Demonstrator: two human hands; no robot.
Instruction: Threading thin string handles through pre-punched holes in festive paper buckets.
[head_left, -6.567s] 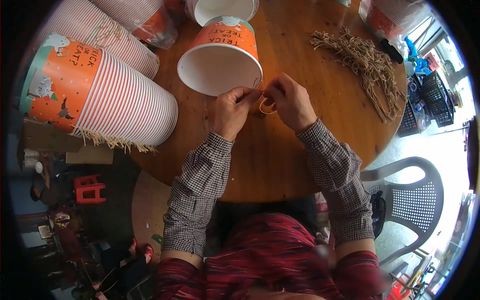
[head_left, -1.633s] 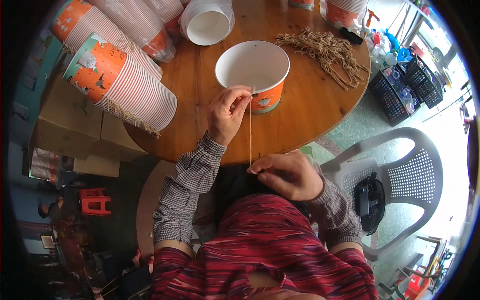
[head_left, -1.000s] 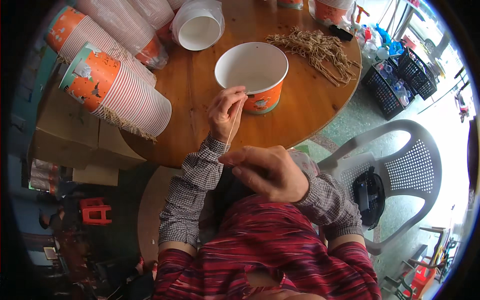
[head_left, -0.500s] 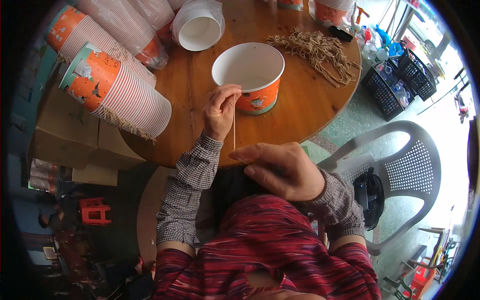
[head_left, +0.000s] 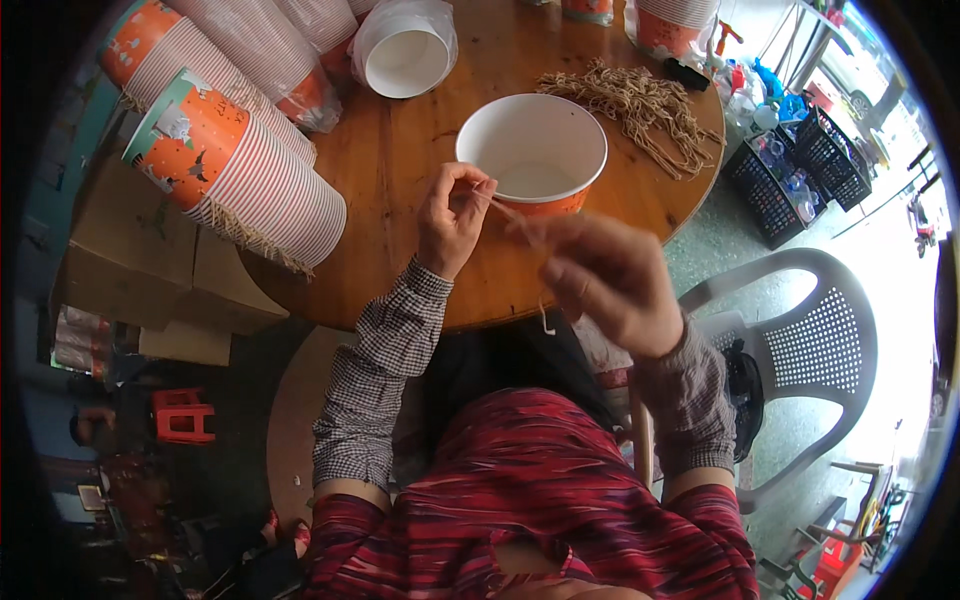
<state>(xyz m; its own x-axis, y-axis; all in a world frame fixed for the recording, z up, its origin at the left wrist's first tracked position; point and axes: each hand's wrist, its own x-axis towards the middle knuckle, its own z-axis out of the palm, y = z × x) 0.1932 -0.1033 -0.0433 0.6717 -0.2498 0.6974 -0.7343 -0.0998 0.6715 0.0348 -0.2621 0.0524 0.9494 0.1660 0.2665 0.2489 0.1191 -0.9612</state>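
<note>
1. Twine (head_left: 512,212), thin and tan: we hold it stretched between our two hands, just in front of the orange paper bucket (head_left: 532,150), which stands upright on the tabletop (head_left: 400,150).
2. Left hand (head_left: 452,220): fingertips pinched shut on the twine's upper end, beside the bucket's near rim.
3. Right hand (head_left: 610,280): blurred; fingers curled and seemingly closed on the other end, a loose tail hanging below.
4. Handling, as we judge it: keep the twine taut, the left pinch steady at the rim, and draw with the right hand evenly, so the strand neither slackens nor slips.
5. Tabletop: round, brown wood; carries stacks of nested orange buckets (head_left: 240,180) lying on their sides, a white container (head_left: 405,60) and a heap of cut twine (head_left: 640,105).
6. Room: grey plastic chair (head_left: 810,340) at right, black crates (head_left: 790,170) beyond, cardboard boxes (head_left: 150,260) at left, small red stool (head_left: 182,415) on the floor.
</note>
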